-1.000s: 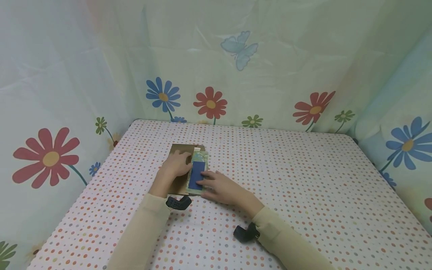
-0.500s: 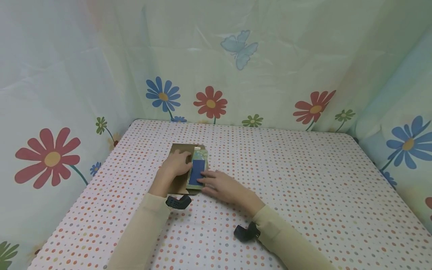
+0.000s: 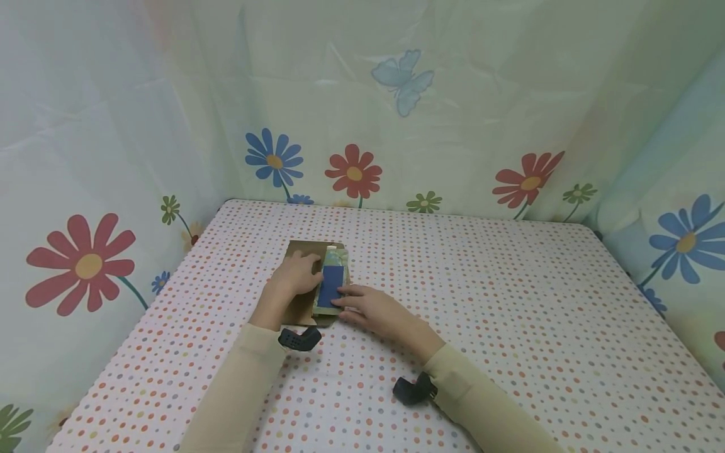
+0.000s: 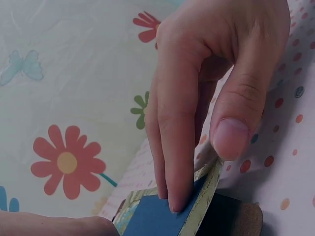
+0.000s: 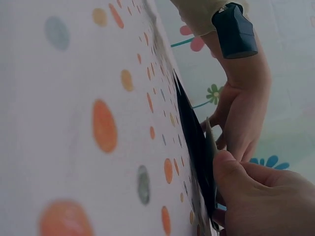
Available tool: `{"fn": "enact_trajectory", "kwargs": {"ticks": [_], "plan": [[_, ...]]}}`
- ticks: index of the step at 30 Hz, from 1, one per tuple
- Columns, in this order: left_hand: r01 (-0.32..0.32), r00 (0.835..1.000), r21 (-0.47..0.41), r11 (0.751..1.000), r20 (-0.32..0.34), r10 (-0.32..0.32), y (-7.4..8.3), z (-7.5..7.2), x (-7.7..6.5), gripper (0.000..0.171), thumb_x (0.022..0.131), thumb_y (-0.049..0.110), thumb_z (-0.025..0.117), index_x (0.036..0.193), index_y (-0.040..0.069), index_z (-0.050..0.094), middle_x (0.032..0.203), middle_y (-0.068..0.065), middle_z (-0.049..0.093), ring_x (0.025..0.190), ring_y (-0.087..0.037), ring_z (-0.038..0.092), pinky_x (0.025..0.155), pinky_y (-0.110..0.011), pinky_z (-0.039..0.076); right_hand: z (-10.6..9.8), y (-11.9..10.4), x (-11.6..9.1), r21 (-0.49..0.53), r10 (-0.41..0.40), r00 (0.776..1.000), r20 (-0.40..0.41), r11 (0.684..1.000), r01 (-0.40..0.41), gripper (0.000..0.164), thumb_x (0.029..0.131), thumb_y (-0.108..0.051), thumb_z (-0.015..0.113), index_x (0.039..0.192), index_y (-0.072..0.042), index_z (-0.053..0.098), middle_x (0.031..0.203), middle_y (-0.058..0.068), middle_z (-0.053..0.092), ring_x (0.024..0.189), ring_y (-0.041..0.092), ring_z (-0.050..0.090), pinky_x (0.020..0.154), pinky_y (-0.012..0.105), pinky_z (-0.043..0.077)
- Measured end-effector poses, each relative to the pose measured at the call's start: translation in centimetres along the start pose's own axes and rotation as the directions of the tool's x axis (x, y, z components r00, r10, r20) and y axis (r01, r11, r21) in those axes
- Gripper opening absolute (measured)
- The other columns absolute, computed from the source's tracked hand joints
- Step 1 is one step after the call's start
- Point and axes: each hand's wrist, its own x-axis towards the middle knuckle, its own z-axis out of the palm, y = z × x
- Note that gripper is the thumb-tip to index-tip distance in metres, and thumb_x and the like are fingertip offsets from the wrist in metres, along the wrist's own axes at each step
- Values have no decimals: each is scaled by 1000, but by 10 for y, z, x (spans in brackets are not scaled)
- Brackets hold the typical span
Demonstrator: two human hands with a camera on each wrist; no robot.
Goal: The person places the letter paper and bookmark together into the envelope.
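Observation:
A brown, folder-like cover (image 3: 297,311) lies on the dotted cloth, left of centre. On its right half sits a green-patterned card with a blue panel (image 3: 330,289). My left hand (image 3: 293,275) holds the cover's left part with bent fingers, its thumb beside the card's left edge. The right hand (image 3: 370,306) pinches the card at its near right side. In the left wrist view its fingertips (image 4: 179,196) press on the blue panel, and its thumb (image 4: 231,137) is at the card's tilted edge. The left fingertips are partly hidden.
A dotted white cloth (image 3: 481,327) covers the table. Flower-printed curtains (image 3: 442,132) stand behind and along both sides. A black camera (image 3: 300,339) is strapped to the left wrist and another black camera (image 3: 415,389) to the right.
The card has slid a little way away from me over the cover, baring more of the cover's near edge. My right hand has moved slightly with it; the left has stayed put.

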Motion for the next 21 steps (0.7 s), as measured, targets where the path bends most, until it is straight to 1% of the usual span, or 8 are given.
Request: {"fn": "enact_trajectory", "kwargs": {"ticks": [5,10,14,21], "plan": [[-3,1000,3,1000,-5,3,0,0,0,55,95,35,51,145,16,40,152,-19,30,139,-43,29,105,-61,35,1,0,1,-10,5,1000,-6,1000,-5,38,97,-38,50,132,-23,58,145,3,47,135,21,43,110,38,38],[-3,1000,11,1000,-11,3,0,1,1,55,94,35,51,145,17,41,152,-20,31,139,-43,29,105,-61,35,5,0,2,-30,-10,999,-40,999,9,35,97,-31,52,130,-21,60,142,6,50,131,22,47,108,37,40],[-4,1000,14,1000,-16,4,1,2,2,55,94,35,51,144,16,41,151,-20,31,139,-43,29,105,-60,35,7,0,3,-45,-30,998,-51,999,27,34,97,-30,53,128,-19,61,141,6,51,131,21,48,108,36,40],[-5,1000,16,1000,-23,5,1,2,0,54,94,34,50,144,15,42,150,-22,33,138,-44,31,105,-59,35,8,-1,2,-88,-75,997,-28,994,72,36,97,-30,52,131,-19,59,143,5,49,133,21,46,110,37,37]]}}
